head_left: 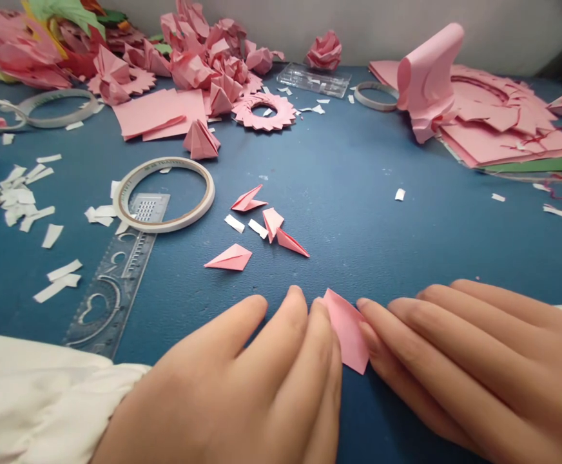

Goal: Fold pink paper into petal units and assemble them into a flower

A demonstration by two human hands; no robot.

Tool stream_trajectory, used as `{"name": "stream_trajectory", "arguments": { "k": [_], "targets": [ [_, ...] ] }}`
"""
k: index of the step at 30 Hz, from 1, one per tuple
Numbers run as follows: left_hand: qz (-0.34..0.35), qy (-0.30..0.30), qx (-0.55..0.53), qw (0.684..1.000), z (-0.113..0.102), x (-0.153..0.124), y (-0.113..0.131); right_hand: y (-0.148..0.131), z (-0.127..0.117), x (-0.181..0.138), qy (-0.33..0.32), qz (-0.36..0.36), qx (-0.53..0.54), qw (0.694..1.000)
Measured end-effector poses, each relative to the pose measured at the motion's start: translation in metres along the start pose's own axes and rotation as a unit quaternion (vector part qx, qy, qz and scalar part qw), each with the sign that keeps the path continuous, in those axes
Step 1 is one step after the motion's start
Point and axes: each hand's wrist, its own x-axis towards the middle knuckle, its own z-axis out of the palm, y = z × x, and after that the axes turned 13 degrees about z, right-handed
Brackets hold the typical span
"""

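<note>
A small pink paper piece [349, 330] lies on the blue table [382, 232] near the front edge, between both hands. My left hand [242, 386] lies flat with its fingers stretched forward, its fingertips pressing the piece's left edge. My right hand [474, 361] reaches in from the right, its fingers extended and pressing the piece's right side. Several folded pink paper units [247, 201] lie just beyond the hands, with one [230, 258] to the left.
A roll of double-sided tape [165, 193] rests on a clear plastic ruler [111, 290] at the left. White paper scraps [24, 200] are scattered nearby. Folded pink flowers [213, 58] and a pink ring [264, 111] fill the back. Pink sheets [494, 122] are stacked at the right.
</note>
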Motion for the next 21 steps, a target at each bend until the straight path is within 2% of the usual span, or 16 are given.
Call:
{"name": "stream_trajectory", "arguments": {
  "k": [3,13,17,21],
  "targets": [
    [0.004,0.007,0.011,1.000,0.000,0.000,0.001,-0.007,0.005,-0.006,0.022,0.042,-0.004,0.999],
    [-0.006,0.017,0.017,1.000,0.002,-0.003,0.001,-0.010,0.011,-0.002,0.024,0.055,0.030,0.998],
    [-0.011,0.016,0.028,0.999,0.002,-0.005,0.003,-0.011,0.014,0.001,0.014,0.082,0.067,0.994],
    [-0.012,-0.024,-0.008,1.000,0.003,-0.004,0.001,-0.012,0.014,0.005,0.015,0.105,0.098,0.990]
  ]
}}
